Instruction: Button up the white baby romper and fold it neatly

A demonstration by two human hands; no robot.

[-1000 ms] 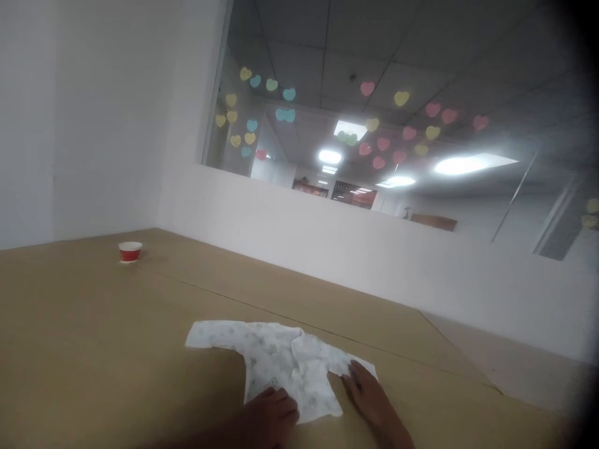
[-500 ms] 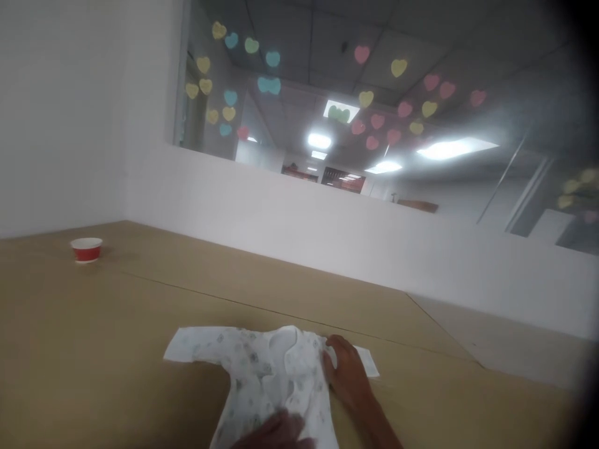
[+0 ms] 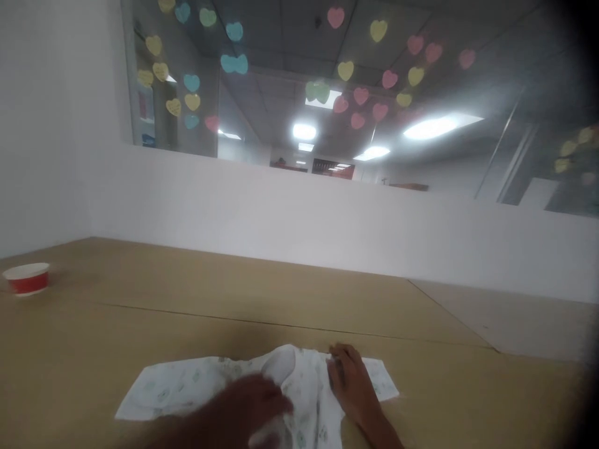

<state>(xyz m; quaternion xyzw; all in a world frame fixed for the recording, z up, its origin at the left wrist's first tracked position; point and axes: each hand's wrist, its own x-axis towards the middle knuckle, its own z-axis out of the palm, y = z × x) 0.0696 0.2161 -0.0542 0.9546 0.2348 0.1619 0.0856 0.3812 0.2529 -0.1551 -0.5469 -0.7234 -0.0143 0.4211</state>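
Table (image 3: 140,324) surface is tan, seamed board, running back to a white wall (image 3: 290,212) topped by a window (image 3: 355,81) stuck with paper hearts. Garment (image 3: 299,393), a small white printed baby shirt, lies flat near the table's near edge, roughly centred, one sleeve stretched out to the left and the other toward the right; its lower part runs out of view at the bottom. Left hand (image 3: 253,405) rests palm-down on the shirt's body near the left shoulder, fingers loosely extended, not gripping; motion blur hides the fingertip detail, so whether any cloth is pinched under it cannot be told. Right hand (image 3: 350,383) lies flat and open on the right side of the chest where the right sleeve starts, fingers pointing away toward the far edge, wrist and forearm coming in from the bottom of view. Both forearms are low, near the table. Judgement: the step in hand looks like smoothing and squaring the shirt; done well, it calls for one palm pinning the cloth while the other sweeps outward along the sleeve, keeping pressure light so the thin fabric does not bunch at the collar. Red cup (image 3: 27,279) with a white rim stands alone near the far left corner, well apart from the shirt.
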